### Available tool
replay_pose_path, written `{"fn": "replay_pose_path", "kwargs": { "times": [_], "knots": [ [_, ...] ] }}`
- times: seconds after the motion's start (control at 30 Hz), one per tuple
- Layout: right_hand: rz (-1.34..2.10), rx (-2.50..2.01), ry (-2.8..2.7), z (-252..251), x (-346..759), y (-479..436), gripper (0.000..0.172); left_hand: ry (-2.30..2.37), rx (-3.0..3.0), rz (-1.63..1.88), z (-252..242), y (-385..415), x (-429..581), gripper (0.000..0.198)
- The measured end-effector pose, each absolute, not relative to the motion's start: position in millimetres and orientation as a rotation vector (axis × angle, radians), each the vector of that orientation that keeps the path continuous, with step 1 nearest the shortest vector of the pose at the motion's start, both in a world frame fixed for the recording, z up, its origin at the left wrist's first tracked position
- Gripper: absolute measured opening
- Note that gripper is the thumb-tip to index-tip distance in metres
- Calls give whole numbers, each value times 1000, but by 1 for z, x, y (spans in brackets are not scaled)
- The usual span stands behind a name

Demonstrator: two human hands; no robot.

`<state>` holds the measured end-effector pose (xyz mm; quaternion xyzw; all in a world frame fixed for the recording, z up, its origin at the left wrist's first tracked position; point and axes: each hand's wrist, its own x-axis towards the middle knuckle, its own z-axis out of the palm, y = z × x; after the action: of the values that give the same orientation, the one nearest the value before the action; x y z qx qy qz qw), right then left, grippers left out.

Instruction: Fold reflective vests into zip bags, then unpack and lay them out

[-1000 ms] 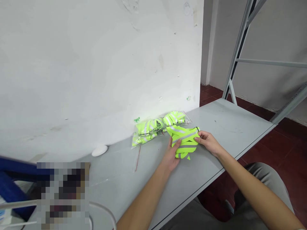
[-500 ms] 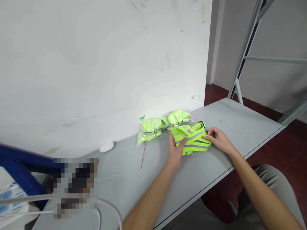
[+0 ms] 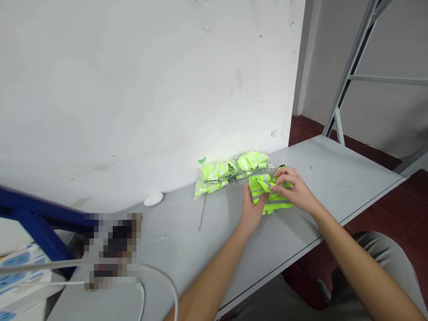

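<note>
Neon reflective vest (image 3: 260, 191), folded into a small bundle, lies on the grey table (image 3: 321, 178), roughly midway between the wall and the table's near edge. Bare tabletop runs to its right as far as the corner, and more lies open to its left. The left hand (image 3: 252, 213) pinches the bundle's left end, thumb on top and fingers closed along that side. The right hand (image 3: 294, 191) lies over its upper right part, fingers curled down onto the fabric, so much of the vest is hidden under it. Just behind, near the wall, sit bagged vests (image 3: 230, 171) in clear plastic, close to the bundle; whether they touch it cannot be told. Farther left are a red strip (image 3: 201, 214) and a white round object (image 3: 153, 199). A pixelated patch hides whatever lies at the lower left.
</note>
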<state>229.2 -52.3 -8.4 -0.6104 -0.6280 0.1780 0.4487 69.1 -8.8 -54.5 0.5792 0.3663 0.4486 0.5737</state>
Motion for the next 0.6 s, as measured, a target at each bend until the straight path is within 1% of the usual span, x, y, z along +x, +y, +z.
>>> {"fn": "replay_pose_path", "kwargs": {
  "times": [0.13, 0.27, 0.33, 0.47, 0.53, 0.6],
  "knots": [
    [446, -1562, -1664, -6, 220, -54, 31, 834, 1397, 1069, -53, -11, 69, 50],
    [529, -1499, -1665, -6, 220, -54, 49, 837, 1321, 1016, -54, -11, 67, 50],
    [558, -1544, -1698, -8, 226, -55, 53, 817, 1225, 983, -54, -10, 67, 53],
    [613, -1666, -1839, -15, 243, -51, 50, 700, 1017, 912, -50, -8, 66, 56],
    [626, -1686, -1833, -18, 248, -49, 45, 668, 939, 869, -46, -7, 66, 56],
    [648, -1718, -1752, -22, 249, -47, 39, 668, 866, 804, -44, -6, 64, 60]
  ]
}}
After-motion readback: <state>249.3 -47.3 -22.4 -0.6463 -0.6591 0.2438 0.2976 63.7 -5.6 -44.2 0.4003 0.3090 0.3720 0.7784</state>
